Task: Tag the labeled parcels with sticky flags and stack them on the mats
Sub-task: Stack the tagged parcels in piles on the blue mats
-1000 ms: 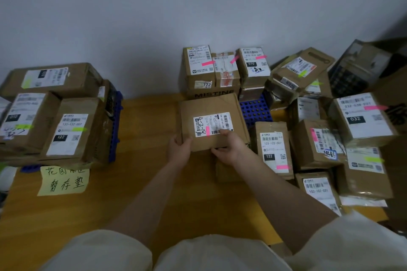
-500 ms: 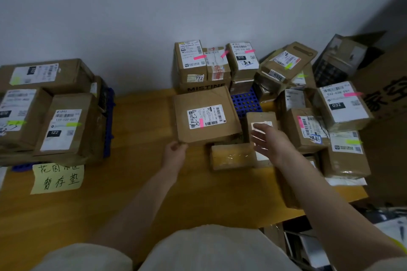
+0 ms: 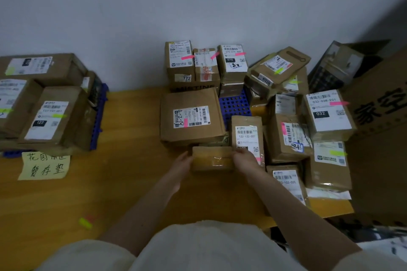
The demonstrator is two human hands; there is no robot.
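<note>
Near the front edge of the right-hand pile, a small taped box is gripped at both ends: left hand on its left end, right hand on its right, fingers pressed against the cardboard. No label is seen on its visible face. It is held low over the wooden surface, just before a flat parcel tagged with a pink flag. A yellow note is stuck by the left stack.

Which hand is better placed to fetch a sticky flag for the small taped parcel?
Left, probably. The sticky flags lie on the table on the left hand's side. The right hand would cross over the small taped parcel.
</note>
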